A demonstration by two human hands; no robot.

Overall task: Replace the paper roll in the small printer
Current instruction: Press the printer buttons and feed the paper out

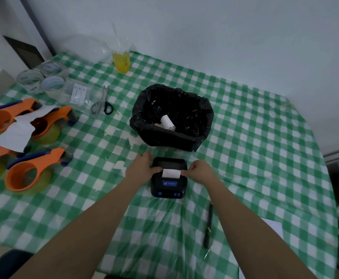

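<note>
Head view, looking down on a table (265, 137) covered in a green and white checked cloth under clear plastic. The small black printer (169, 178) sits near the front middle of the table, its blue-lit panel and 3 blue buttons facing the person. A short white strip of paper (171, 173) comes up out of the slot at the printer's middle.

The left hand (142, 168) rests against the printer's left side, its fingers curled loosely around the upper left edge of the case and touching it; the fingertips reach in toward the left edge of the paper strip, though whether they touch the paper cannot be told. The right hand (199, 171) is bunched into a pinch at the printer's right edge, thumb and forefinger closed together on the right edge of the paper strip, the other fingers folded in.

Just behind the printer stands a bin lined with a black bag (171, 117), and inside it lies a white paper roll (167, 122). A black pen (208, 226) lies on the cloth to the right of the printer, well apart from it. On the left are 4 orange tape dispensers (29, 170), with scissors (103, 103) and a cup of yellow drink (121, 57) further back.
</note>
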